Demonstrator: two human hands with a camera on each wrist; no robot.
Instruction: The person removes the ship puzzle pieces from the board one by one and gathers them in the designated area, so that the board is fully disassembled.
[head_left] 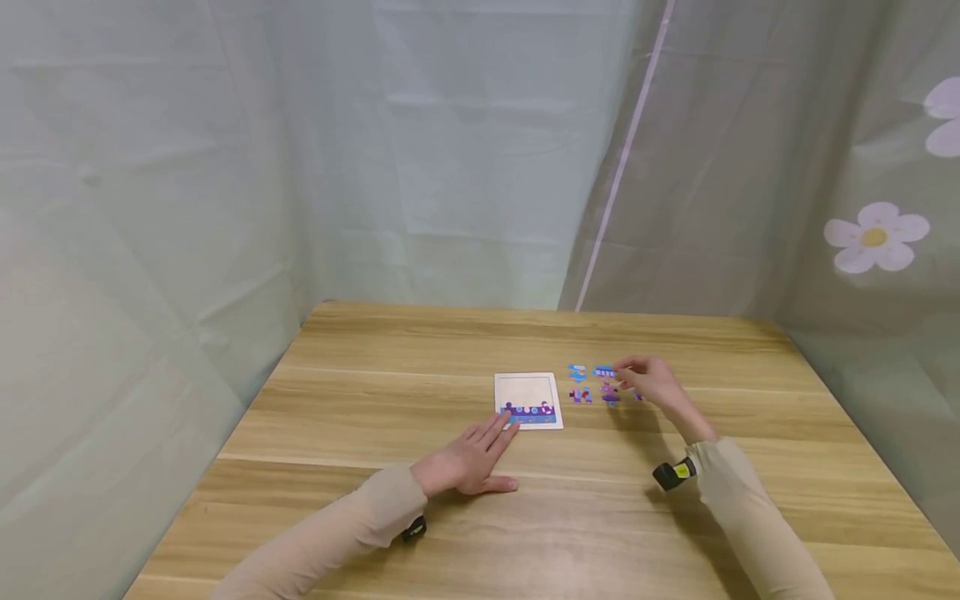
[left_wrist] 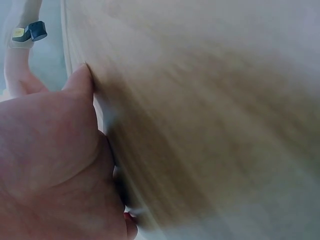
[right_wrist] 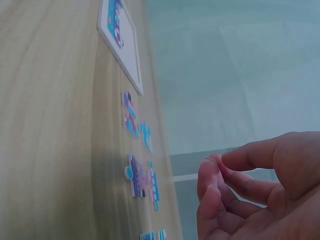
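White-rimmed tray (head_left: 527, 392) touching flat left hand (head_left: 474, 458), knobbed pieces (right_wrist: 136, 176) near right hand (head_left: 654, 383), hold unclear

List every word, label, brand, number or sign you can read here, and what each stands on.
None can be read.
Yellow label on the right wrist's black device: any marking too small to read.
Puzzle pieces and puzzle board: printed pictures, no legible text.

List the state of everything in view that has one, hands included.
Puzzle board, partly filled: bottom strip in, upper area bare.
Loose pieces, unplaced, right of the board.
Left hand, fingers straight, at the board's lower-left corner.
Right hand, fingers curled near the pieces, none visible in them.
Curtain, hanging.
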